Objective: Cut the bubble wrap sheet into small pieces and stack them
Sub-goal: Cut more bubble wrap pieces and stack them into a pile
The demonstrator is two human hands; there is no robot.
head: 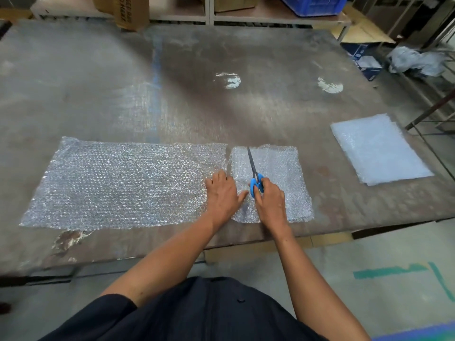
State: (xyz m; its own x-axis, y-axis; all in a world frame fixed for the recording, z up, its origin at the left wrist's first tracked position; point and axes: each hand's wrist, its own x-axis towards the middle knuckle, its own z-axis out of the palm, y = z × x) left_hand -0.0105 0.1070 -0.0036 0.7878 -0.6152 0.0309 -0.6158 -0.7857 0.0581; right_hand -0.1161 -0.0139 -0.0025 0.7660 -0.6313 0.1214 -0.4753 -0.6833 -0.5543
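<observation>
A long bubble wrap sheet (pixel 118 183) lies flat on the worn table (pixel 221 107). Right of it lies a smaller cut piece (pixel 280 173), separated from the sheet by a narrow gap at the far end. My left hand (pixel 222 193) presses flat on the sheet's right edge, fingers spread. My right hand (pixel 270 203) grips the blue handles of the scissors (pixel 256 183), whose dark blades lie closed on the cut piece and point away from me. A stack of cut pieces (pixel 379 148) sits at the table's right edge.
Two white patches (pixel 229 80) mark the tabletop farther back. A cardboard box (pixel 131 11) stands at the far edge. Shelving with a blue crate (pixel 312 4) is behind the table. Boxes and crumpled cloth (pixel 416 61) lie on the floor to the right.
</observation>
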